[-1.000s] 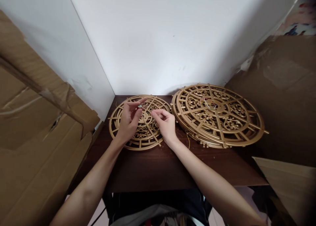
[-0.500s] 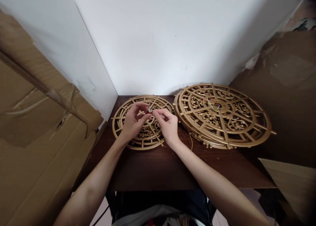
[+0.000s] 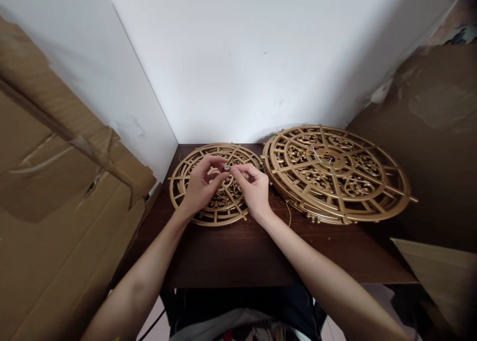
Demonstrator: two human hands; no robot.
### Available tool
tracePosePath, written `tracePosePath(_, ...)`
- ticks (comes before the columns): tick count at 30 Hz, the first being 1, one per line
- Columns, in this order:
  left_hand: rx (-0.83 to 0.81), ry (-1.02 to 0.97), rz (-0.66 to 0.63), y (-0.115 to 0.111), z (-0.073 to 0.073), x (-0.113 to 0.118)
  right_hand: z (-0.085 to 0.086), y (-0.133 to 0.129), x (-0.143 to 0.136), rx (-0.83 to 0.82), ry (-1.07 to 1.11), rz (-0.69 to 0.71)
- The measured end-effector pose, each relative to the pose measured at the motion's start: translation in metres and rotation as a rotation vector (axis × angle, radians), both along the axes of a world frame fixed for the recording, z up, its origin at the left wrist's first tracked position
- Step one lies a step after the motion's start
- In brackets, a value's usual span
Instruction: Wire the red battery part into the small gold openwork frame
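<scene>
Over the middle of the smaller gold openwork disc (image 3: 208, 221), a small silvery round part (image 3: 226, 167) sits between my two hands. My left hand (image 3: 202, 184) pinches it from the left with thumb and fingertips. From the right, my right hand (image 3: 254, 188) has thumb and forefinger pressed together at its edge. A bit of red shows beside the part, too small to make out. My fingers hide some of the disc's centre.
Stacked larger gold discs (image 3: 337, 174) with thin coloured wires lie to the right on the dark brown table (image 3: 231, 261). A yellow wire (image 3: 289, 214) lies between the stacks. Cardboard (image 3: 55, 207) stands at the left, more cardboard (image 3: 428, 147) at the right, a white wall (image 3: 261, 58) behind.
The small round part has turned slightly between my fingertips and shows more of its face, with red beside it. Both hands have stayed almost in place.
</scene>
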State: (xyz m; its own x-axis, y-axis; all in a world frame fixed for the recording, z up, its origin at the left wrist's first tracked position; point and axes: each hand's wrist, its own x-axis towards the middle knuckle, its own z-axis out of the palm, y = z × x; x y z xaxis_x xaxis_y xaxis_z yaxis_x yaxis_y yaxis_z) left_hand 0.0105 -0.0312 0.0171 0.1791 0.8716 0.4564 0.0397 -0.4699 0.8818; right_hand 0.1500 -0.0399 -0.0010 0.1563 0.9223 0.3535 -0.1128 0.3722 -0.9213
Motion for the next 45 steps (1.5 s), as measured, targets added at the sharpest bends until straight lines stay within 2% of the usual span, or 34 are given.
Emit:
tracePosePath(31,0.065,0.064,0.018,-0.0014,0.0021,-0.0007,0.0034,-0.0014,0.0014,-0.026,-0.016,0.008)
tracePosePath(45,0.050,0.034,0.020,-0.0010,0.0002,-0.0010,0.0019,-0.0009,0.0004,-0.041,0.004,0.016)
